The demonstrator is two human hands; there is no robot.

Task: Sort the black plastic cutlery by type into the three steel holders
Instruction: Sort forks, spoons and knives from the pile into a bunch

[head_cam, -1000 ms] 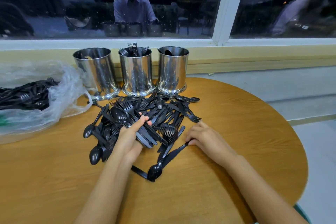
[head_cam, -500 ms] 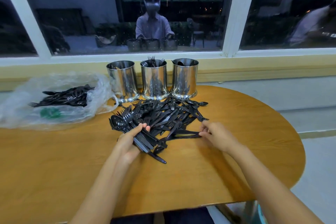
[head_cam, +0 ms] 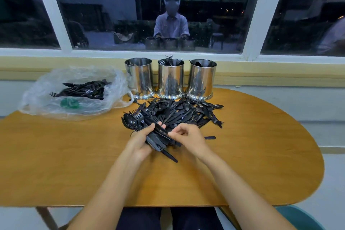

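Observation:
Three steel holders stand in a row at the table's far edge: the left holder (head_cam: pixel 139 78), the middle holder (head_cam: pixel 170 79) with fork tines sticking out, and the right holder (head_cam: pixel 202 80). In front of them lies a heap of black plastic cutlery (head_cam: pixel 183 113). My left hand (head_cam: pixel 141 141) grips a bundle of cutlery (head_cam: pixel 147 130) with spoon bowls and fork tines at its far end. Just to its right, my right hand (head_cam: pixel 188 137) pinches the handle ends of that bundle; which piece it holds is unclear.
A clear plastic bag (head_cam: pixel 74 93) with more black cutlery and something green lies at the far left of the wooden table (head_cam: pixel 261 145). A window sill runs behind the holders. A teal chair edge (head_cam: pixel 298 218) shows at the lower right.
The view has pulled back and up. My right hand has moved left from the heap's right side to the bundle in my left hand. My left hand keeps its grip.

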